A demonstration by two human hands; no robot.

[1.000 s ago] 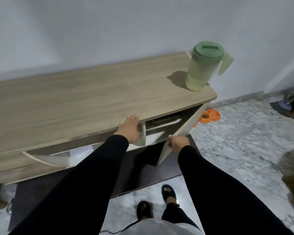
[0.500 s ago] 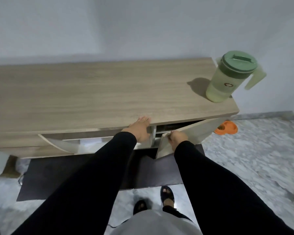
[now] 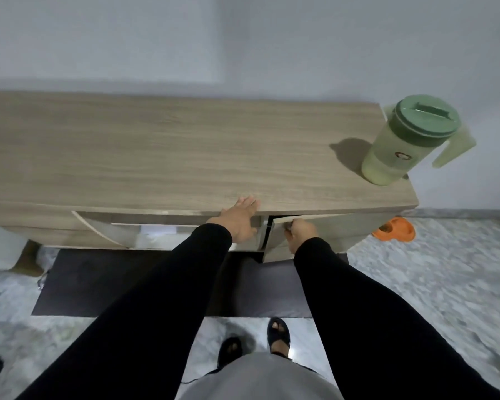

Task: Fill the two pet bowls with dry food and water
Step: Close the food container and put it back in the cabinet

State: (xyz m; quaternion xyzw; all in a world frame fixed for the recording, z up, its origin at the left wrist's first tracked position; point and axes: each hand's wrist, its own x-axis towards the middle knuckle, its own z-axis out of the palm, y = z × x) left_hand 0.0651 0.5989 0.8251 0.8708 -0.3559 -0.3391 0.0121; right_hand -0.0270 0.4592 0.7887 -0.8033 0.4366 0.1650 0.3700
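Note:
A green lidded pitcher [image 3: 407,145] stands on the right end of a wooden cabinet top [image 3: 185,151]. An orange double pet bowl [image 3: 396,230] lies on the marble floor, half hidden behind the cabinet's right corner. My left hand [image 3: 238,219] rests flat, fingers spread, on the cabinet's front edge and the top of the left door. My right hand [image 3: 299,233] is closed on the top left corner of the right cabinet door [image 3: 335,232], which stands only slightly ajar. No dry food shows.
A dark mat [image 3: 122,284] lies on the floor before the cabinet. The left cabinet door [image 3: 104,230] stands open. A white object [image 3: 0,245] sits at the cabinet's left end. My sandalled feet [image 3: 277,332] stand at the mat's near edge.
The right door has swung from wide open to nearly shut under my right hand. My view has shifted left, so the pitcher and bowl now sit further right.

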